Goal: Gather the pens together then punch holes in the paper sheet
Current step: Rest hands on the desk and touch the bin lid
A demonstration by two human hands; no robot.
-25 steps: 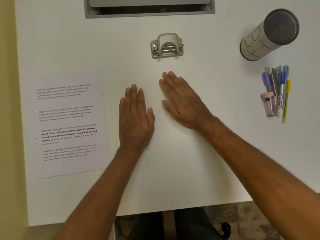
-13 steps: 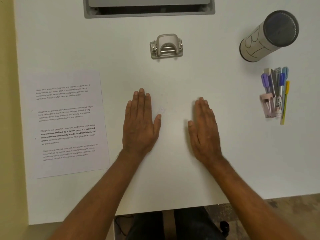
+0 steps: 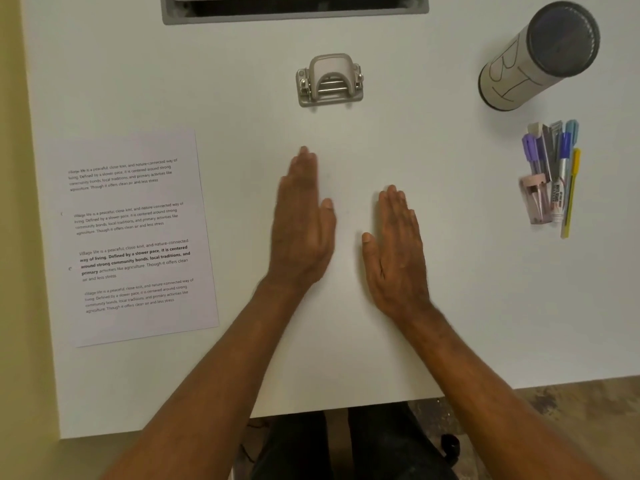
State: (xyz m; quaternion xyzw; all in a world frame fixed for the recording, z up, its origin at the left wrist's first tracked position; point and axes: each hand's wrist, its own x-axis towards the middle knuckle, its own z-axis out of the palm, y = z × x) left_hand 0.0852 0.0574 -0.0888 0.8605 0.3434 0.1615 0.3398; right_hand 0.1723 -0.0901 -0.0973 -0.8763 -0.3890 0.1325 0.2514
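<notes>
Pens [image 3: 554, 174]: bunched at table's right edge, long axes pointing away from the person; well right of right hand [image 3: 398, 252], the nearer. Left hand [image 3: 301, 223]: flat, empty. Both hands' fingers extended together. Paper sheet [image 3: 138, 237]: far left.

Left hand [image 3: 300, 221] motion-blurred. Grey tray [image 3: 294, 10] at far edge cut off. Pens [image 3: 554, 168] overlapping; count unclear. Paper [image 3: 138, 237] small print barely legible.

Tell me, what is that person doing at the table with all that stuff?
Nothing is being held yet. The left hand and the right hand are both open and empty over the middle of the white table. The pens lie bunched at the right, the printed paper sheet lies flat at the left, and the hole punch sits untouched beyond the hands.
</notes>
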